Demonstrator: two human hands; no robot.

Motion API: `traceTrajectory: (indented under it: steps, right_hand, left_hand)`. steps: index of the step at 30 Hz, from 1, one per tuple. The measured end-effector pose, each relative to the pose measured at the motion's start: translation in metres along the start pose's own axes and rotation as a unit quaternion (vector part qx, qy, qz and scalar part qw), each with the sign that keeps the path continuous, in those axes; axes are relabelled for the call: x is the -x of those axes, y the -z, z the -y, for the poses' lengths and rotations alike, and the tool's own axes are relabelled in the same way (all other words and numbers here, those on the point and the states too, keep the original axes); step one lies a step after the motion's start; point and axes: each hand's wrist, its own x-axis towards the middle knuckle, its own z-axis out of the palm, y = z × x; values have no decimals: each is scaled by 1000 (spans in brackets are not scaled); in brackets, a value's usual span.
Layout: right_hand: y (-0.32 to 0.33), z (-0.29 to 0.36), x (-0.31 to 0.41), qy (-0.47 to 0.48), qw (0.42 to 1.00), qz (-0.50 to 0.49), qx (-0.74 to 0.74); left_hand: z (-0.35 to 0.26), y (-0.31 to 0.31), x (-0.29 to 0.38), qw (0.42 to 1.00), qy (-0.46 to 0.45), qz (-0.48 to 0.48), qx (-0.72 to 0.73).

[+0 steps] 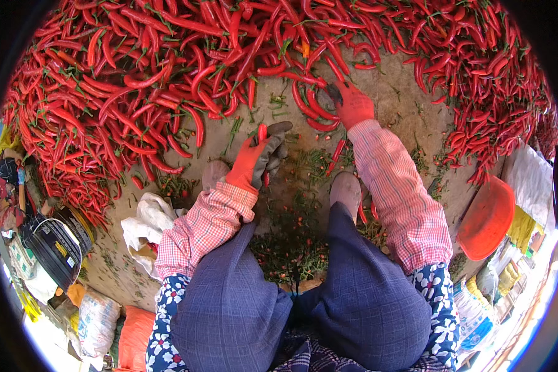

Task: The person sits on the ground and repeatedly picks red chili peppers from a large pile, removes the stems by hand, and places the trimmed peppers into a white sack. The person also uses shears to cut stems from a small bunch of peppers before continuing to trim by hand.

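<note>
My left hand (259, 156), in a red glove with dark grey coating, is closed around a red chili pepper (262, 132). One end of the pepper sticks up past the fingers, and red shows again below them. Farther forward, my right hand (352, 103), gloved alike, reaches down to the near edge of a large chili pile (144, 83). Its fingertips meet the end of a red pepper, but whether they grip it is hidden. Curved loose peppers (304, 104) lie just left of that hand. Green stems and scraps (288, 255) cover the floor between my shoes.
More chilies (479, 93) are heaped at the right. A red plastic basin (488, 218) stands at right. On the left are a white sack (149, 218), a black bucket (58, 246) with a wire handle, and a stuffed woven bag (97, 321). Bare concrete floor (390, 79) shows between the heaps.
</note>
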Motion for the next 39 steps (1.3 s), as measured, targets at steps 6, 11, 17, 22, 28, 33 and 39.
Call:
traceTrajectory:
  steps: [6,11,17,22,28,33,39]
  right_hand:
    - [16,38,97,-44,979,76,-185]
    - [17,79,122,2,919,75,-387]
    - [55,88,102,51,893,186,-406]
    - [109,102,91,193,893,220,-343]
    - [125,123,67,288,820,126,-477]
    - [37,103,-36,-8,975,-58,-215]
    - [-5,84,-86,17,997,0,-70]
  left_hand:
    - [32,25,-32,996,-74,-37,-10]
    - [36,26,-16,995,-76,-60,-30]
    - [3,1,13,993,-118,28,2]
    - [-29,-9,47,992,-77,99,-9]
    - [-47,-14,54,964,-37,219,146]
    - [-58,-9,26,901,-151,317,256]
    - [-44,4,27,944,-96,140,282]
